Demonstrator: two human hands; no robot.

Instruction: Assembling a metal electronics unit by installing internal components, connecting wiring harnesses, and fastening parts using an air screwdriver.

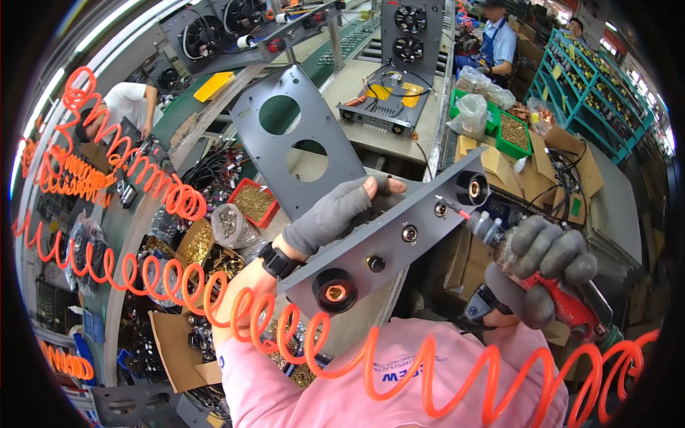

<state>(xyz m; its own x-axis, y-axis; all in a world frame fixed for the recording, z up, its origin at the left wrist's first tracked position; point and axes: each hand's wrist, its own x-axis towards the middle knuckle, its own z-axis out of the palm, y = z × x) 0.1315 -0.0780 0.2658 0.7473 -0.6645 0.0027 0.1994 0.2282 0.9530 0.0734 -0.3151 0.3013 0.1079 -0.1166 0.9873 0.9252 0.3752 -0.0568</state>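
A dark grey metal panel [392, 250] stands tilted in front of me, with black corner fittings, round sockets and a black knob along its face. My left hand [332, 217], in a grey fingerless glove, grips the panel's upper edge from behind. In my gloved right hand [546, 260] is a red air screwdriver [571, 307]. Its bit points at the socket [440, 210] near the panel's right end; whether it touches a screw is too small to tell. Behind my left hand leans a grey metal plate [325, 125] with two large round holes; its join to the panel is hidden.
An orange coiled hose [428, 385] loops across the foreground. Beyond the plate, an opened fan case [378, 118] sits on the line. Left stand a red bin [271, 212] of small parts and cartons; right, a green bin [528, 146]. Co-workers are farther off.
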